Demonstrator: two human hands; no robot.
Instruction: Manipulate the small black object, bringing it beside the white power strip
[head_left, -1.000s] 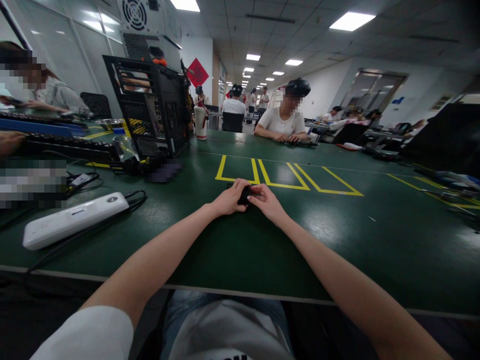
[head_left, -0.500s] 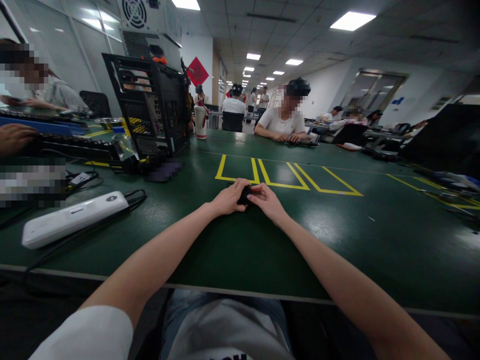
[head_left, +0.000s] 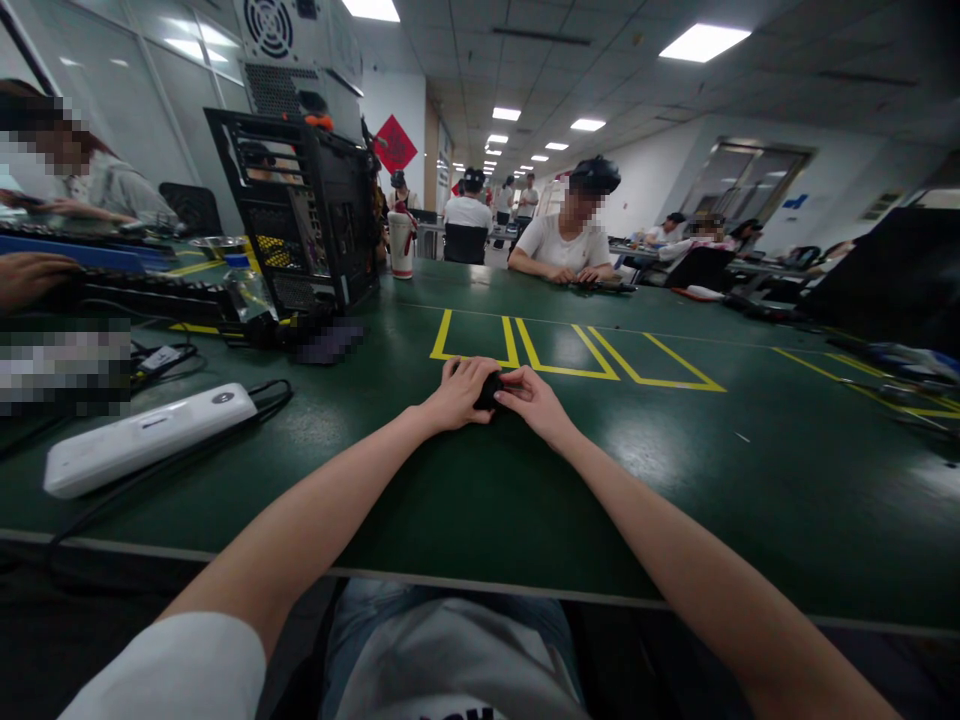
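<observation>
Two bare hands meet over a small black object (head_left: 488, 390) at the middle of the desk (head_left: 480, 500), just on the wearer's side of the yellow tape outlines (head_left: 570, 372). The left hand (head_left: 465, 393) is clamped around the object from the left, with fingers over its top and the thumb at its near side; the right hand (head_left: 534, 402) brings thumb and fingertips to its right edge, though whether they pinch it or only press I cannot tell. Most of the object is covered, so its shape, and whether it rests on the desk or is lifted slightly, cannot be made out. The likeliest trouble seems to be a slip: a push from the right fingertips that the left grip does not match could twist the object or send it skidding over the smooth, glossy desk. Any small part coming loose would be hard to spot, being dark on dark green, and might roll away. Too hard a squeeze could also catch a fingertip. The white device (head_left: 150, 440) and its black cable (head_left: 279, 402) lie well to the left, where a wide swing of the left forearm might snag the cable.
</observation>
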